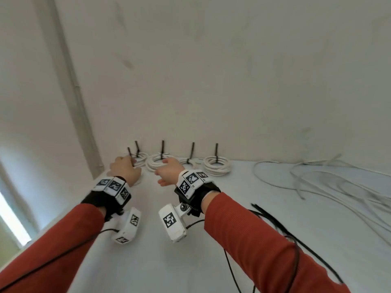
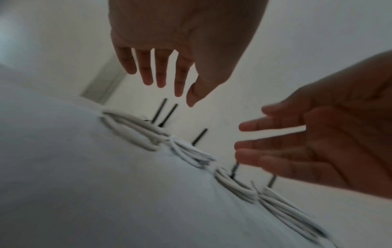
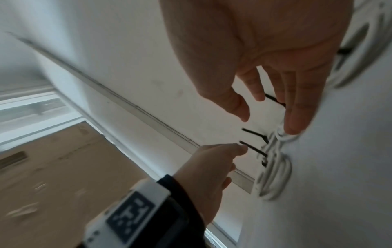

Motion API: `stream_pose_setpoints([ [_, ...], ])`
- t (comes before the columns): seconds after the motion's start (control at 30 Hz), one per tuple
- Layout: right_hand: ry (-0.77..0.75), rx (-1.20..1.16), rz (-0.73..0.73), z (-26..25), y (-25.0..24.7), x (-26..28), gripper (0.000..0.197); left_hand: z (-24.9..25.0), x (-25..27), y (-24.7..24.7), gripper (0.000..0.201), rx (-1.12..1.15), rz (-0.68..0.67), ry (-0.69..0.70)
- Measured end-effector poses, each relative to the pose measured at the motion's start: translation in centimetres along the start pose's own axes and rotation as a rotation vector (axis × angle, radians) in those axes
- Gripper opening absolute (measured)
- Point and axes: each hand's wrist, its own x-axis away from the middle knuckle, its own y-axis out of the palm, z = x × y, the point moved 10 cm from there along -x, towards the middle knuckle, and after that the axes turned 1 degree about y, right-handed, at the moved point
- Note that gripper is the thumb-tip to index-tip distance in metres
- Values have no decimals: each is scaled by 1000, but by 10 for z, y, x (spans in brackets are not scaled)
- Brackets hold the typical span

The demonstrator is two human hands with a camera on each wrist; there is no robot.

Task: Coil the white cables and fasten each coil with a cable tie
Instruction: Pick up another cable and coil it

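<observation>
**Both hands empty over the row of tied coils**

Hovering with fingers straight and slightly spread, my left hand [image 2: 184,38] held nothing; its fingertips [image 2: 148,78] hung just above the nearest tie tail [image 2: 168,114]. My right hand [image 2: 331,144] was equally empty, palm open, fingers reaching toward the next coil along. Below the fingertips lay the tied coils [image 1: 216,166], in a row against the wall [image 1: 211,81], each with a black tie standing upright.

I judged the coils light and springy, the cable smooth enough to slip, so the best hold was at the tie, where the loops are bunched; the stiff tail made a handy grip.

Well off beyond my right hand, the loose cables [image 1: 317,176] sprawled across the table [image 1: 169,261], limp and likely to tangle. The spare cable ties [image 1: 266,216] lay by my right forearm. The wall closed off room ahead; the table edge ran close beside my left hand. Open surface lay toward me.
</observation>
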Motion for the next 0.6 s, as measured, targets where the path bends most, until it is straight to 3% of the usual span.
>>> stream_pose_setpoints([
  [0.13, -114, 93, 153, 0, -84, 53, 49, 89, 40, 7, 21, -36, -37, 250],
  [0.3, -78, 311, 371, 41, -216, 128, 43, 202, 107, 32, 6, 88, -140, 553],
  [0.43, 121, 626, 528, 89, -318, 194, 35, 279, 162, 59, 8, 164, -232, 740],
  [0.6, 561, 1045, 519, 158, -395, 263, 51, 348, 223, 90, 12, 283, -327, 889],
])
